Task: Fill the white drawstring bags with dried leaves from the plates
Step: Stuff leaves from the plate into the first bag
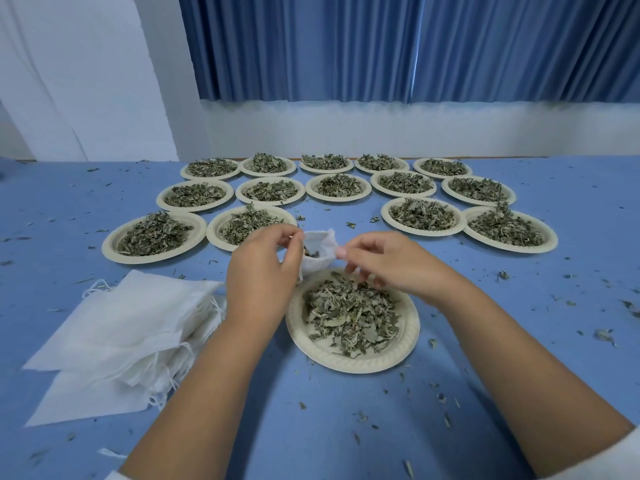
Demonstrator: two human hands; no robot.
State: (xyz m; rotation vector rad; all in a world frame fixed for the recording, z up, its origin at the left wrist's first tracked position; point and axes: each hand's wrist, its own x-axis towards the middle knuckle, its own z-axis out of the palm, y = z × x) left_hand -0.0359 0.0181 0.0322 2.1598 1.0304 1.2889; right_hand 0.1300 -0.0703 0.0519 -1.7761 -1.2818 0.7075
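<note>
1. Drawstring bag [320, 247]: upright just behind near plate [349, 364], few leaves inside.
2. L hand [261, 268] and R hand [391, 263] each pinch a rim side, prob. to keep mouth wide for filling.
3. Spare bags [117, 323] stacked at left, handy.

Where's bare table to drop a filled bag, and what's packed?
Free: blue table right of the near plate, in front of the rightmost front-row plate; only leaf crumbs. Also the front-row gap just behind the held bag. Crowded: the plate rows at the back, and the bag pile on the left.
</note>
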